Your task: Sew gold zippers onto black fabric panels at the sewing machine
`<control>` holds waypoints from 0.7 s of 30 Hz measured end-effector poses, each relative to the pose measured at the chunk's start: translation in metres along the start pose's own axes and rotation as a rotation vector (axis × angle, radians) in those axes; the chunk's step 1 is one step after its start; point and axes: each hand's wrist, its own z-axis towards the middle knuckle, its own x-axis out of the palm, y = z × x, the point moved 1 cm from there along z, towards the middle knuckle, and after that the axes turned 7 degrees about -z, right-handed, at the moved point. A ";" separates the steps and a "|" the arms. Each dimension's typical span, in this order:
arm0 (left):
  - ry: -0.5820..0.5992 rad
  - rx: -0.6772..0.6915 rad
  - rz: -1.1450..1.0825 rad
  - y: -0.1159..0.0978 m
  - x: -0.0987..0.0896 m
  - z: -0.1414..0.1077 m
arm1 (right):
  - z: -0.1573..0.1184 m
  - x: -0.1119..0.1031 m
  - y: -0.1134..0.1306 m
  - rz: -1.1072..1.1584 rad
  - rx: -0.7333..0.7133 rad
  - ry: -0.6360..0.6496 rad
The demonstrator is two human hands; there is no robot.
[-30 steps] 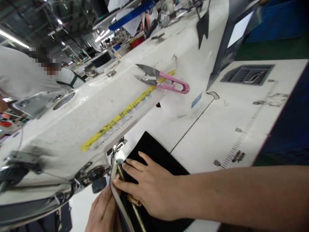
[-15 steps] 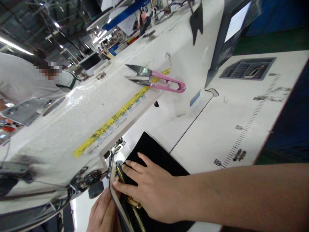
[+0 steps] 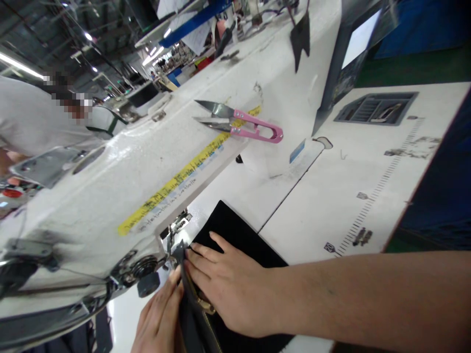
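A black fabric piece [image 3: 250, 240] lies on the white sewing machine bed beneath my right hand [image 3: 235, 289], which rests flat with its fingers stretched out. A gold metal zipper with a gold slider [image 3: 206, 306] runs along the piece, partly under a raised black strip [image 3: 193, 314]. My left hand [image 3: 158, 314] is on the strip's other side, its fingers together and gripping the edge close to the presser foot [image 3: 178, 250]. Its thumb is hidden. The needle area is small and partly covered.
Pink-handled thread snips [image 3: 253, 126] lie on the machine arm [image 3: 176, 142], above a yellow marked tape [image 3: 176, 181]. A grey tray [image 3: 377, 109] is set in the table beside a printed ruler scale [image 3: 379, 189]. Another person [image 3: 33, 115] sits across at the left.
The strip's pale edge has turned out of sight, and the black strip now covers more of the zipper. My right hand's lower fingertip has drawn back from the strip; the left fingers have moved up it.
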 end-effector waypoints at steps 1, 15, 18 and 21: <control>0.002 -0.005 0.008 -0.002 0.001 0.001 | 0.000 0.000 0.001 -0.011 -0.006 -0.005; -0.173 -0.140 -0.010 -0.029 0.012 0.006 | 0.004 0.010 0.005 -0.092 -0.087 0.114; -0.219 -0.144 -0.013 -0.033 0.012 0.008 | 0.004 0.011 0.006 -0.123 -0.090 0.120; -0.195 -0.162 -0.036 -0.036 0.014 0.009 | 0.004 0.012 0.005 -0.135 -0.107 0.121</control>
